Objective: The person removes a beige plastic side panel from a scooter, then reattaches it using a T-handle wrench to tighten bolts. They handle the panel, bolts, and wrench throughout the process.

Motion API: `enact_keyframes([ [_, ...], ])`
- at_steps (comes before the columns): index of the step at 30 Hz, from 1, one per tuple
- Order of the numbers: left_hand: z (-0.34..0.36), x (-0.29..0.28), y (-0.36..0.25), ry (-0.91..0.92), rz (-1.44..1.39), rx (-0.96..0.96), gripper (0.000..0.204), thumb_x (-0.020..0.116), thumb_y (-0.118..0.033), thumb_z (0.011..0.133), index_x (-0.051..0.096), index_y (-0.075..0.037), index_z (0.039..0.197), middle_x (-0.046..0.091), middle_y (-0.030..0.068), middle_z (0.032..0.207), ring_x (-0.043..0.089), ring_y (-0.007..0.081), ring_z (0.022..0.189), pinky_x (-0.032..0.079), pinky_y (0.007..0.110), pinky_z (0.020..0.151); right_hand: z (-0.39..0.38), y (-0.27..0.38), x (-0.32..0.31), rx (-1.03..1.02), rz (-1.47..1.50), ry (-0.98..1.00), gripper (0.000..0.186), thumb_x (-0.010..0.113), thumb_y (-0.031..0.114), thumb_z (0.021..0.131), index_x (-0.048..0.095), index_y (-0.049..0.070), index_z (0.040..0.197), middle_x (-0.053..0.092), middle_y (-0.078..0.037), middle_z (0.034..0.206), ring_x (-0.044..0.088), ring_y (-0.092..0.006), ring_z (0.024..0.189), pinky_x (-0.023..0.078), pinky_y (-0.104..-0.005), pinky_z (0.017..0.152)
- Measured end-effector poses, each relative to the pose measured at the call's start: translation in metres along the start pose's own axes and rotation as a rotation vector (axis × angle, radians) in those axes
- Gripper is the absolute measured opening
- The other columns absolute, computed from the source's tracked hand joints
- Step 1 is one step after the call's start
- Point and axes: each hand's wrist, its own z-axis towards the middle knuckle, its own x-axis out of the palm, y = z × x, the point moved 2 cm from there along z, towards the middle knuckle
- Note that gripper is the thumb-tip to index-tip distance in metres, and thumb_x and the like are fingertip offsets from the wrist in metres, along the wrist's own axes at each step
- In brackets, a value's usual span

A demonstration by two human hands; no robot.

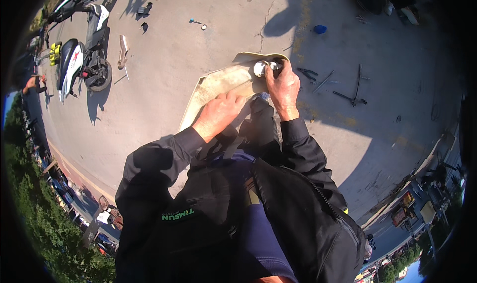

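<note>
A cream-coloured curved panel (208,86), stained on its inner face, lies slantwise in front of my legs. My left hand (218,115) is closed with its curled fingers against the panel's near edge, seemingly gripping it. At the panel's far right end my right hand (284,91) is closed, its thumb and fingers bent around a shiny round silvery part (260,69). A second bright bit shows just beside the thumb. My fingers partly cover both, so I cannot tell whether they are fixed to the panel.
To the right on the concrete lie pliers (308,74), thin metal rods (323,81) and a T-shaped wrench (355,91). Farther off is a blue object (320,29). A white-and-black scooter (79,59) stands at the left, near a long greyish part (123,51) and small black pieces (144,10).
</note>
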Motion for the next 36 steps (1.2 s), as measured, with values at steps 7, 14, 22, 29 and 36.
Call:
enact_keyframes([
  [7,-0.104,0.038,0.046,-0.074,-0.051,-0.115,0.019,0.066,-0.014,0.084,0.061,-0.011,0.102,0.058,0.0050,0.094,0.065,0.0148,0.072,0.056,0.025,0.053,-0.037,0.092,0.073,-0.282,-0.048,0.230,0.029,0.073,0.021,0.088,0.068,0.003,0.111,0.072,-0.020,0.085,0.071,-0.0371,0.079,0.057,-0.0425,0.069],
  [14,-0.239,0.086,0.103,-0.109,-0.225,-0.330,0.017,0.067,-0.013,0.083,0.057,-0.010,0.097,0.055,0.0043,0.088,0.062,0.0153,0.072,0.055,0.024,0.055,-0.110,0.204,0.163,-0.298,-0.228,0.414,0.031,0.074,0.026,0.089,0.068,0.006,0.113,0.074,-0.018,0.087,0.072,-0.0373,0.080,0.056,-0.0451,0.069],
  [22,-0.373,0.127,0.152,-0.111,-0.182,-0.545,0.014,0.065,-0.016,0.085,0.058,-0.009,0.095,0.053,0.0057,0.086,0.062,0.0163,0.072,0.055,0.026,0.052,-0.161,0.309,0.296,-0.588,-0.482,0.790,0.034,0.073,0.033,0.090,0.065,0.004,0.107,0.074,-0.020,0.088,0.072,-0.0393,0.080,0.058,-0.0485,0.071],
  [29,-0.410,0.173,0.192,-0.036,-0.269,-0.604,0.011,0.065,-0.020,0.084,0.059,-0.012,0.088,0.054,0.0062,0.085,0.061,0.0178,0.069,0.053,0.026,0.051,-0.173,0.332,0.401,-0.846,-0.564,1.116,0.030,0.074,0.034,0.084,0.070,0.007,0.097,0.074,-0.016,0.087,0.073,-0.0355,0.084,0.059,-0.0455,0.074],
  [36,-0.432,0.199,0.294,0.016,-0.241,-0.618,0.009,0.064,-0.016,0.085,0.058,-0.013,0.091,0.055,0.0029,0.082,0.061,0.0145,0.068,0.050,0.027,0.048,-0.147,0.352,0.499,-1.084,-0.335,1.251,0.024,0.070,0.037,0.084,0.074,0.017,0.096,0.074,-0.011,0.090,0.073,-0.0336,0.083,0.058,-0.0452,0.074],
])
